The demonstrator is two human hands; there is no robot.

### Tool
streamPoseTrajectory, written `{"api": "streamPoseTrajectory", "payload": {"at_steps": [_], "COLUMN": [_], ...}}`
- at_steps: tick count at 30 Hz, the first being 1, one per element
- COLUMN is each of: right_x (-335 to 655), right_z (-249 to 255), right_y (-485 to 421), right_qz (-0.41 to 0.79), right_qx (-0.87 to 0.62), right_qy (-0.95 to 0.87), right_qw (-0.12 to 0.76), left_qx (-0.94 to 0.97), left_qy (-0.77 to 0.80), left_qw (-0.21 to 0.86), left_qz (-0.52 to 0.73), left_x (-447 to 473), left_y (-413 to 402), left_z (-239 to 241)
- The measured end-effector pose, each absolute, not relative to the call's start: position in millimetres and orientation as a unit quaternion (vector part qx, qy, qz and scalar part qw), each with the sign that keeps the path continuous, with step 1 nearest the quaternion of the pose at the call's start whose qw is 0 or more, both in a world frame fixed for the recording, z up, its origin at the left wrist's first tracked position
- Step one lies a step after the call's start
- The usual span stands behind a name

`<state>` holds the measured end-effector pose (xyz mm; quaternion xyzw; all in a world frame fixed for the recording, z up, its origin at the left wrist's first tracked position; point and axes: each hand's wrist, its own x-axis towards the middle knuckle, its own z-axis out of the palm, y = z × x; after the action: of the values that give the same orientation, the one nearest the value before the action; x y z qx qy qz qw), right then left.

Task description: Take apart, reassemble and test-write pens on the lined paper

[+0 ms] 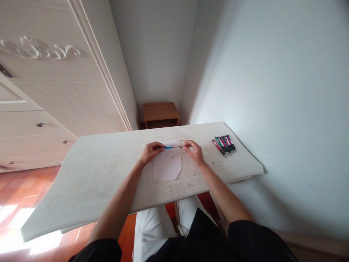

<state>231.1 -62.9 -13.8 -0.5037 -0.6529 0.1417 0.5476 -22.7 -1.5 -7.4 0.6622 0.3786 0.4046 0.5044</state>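
Observation:
Over the sheet of paper, my left hand (153, 151) pinches a blue pen barrel (168, 147) between thumb and fingers. A thin dark refill (176, 146) sticks out of the barrel's right end and runs level to my right hand (193, 150). The right thumb and forefinger are closed on the far end of that refill; whether a small part is also in them I cannot make out. Beneath both hands lies the lined white paper (167, 169), with a torn right edge and some scribbled marks near its top.
Several pens (225, 145) with coloured barrels and black grips lie side by side at the table's right. The white table (109, 163) has small dark bits near the paper. A wall (272, 91) borders its right; a brown wooden stand (161, 111) stands behind, white cabinets (54, 91) at left.

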Motion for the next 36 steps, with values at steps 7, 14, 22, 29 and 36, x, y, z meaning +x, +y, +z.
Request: {"api": "streamPoseTrajectory", "payload": {"at_steps": [7, 14, 22, 29, 36], "right_x": [231.1, 230.3, 224.7, 222.0, 218.7], "right_z": [-14.0, -13.8, -16.3, -15.9, -14.4], "right_y": [-63.5, -64.5, -65.3, -66.3, -68.6], "right_qz": [0.104, 0.075, 0.091, 0.092, 0.099], "right_qx": [-0.487, -0.474, -0.449, -0.442, -0.452], "right_qy": [-0.685, -0.713, -0.733, -0.742, -0.737], "right_qw": [0.532, 0.511, 0.504, 0.496, 0.493], "left_qx": [0.665, 0.667, 0.666, 0.665, 0.660], "left_qy": [0.386, 0.401, 0.388, 0.383, 0.392], "left_qw": [0.497, 0.491, 0.509, 0.516, 0.518], "left_qz": [0.402, 0.392, 0.383, 0.381, 0.378], "left_x": [-23.2, -22.3, -22.1, -22.0, -22.3], "left_y": [-0.4, -0.3, -2.3, -4.9, -3.9], "left_z": [-7.7, -8.3, -5.5, -2.3, -3.5]}}
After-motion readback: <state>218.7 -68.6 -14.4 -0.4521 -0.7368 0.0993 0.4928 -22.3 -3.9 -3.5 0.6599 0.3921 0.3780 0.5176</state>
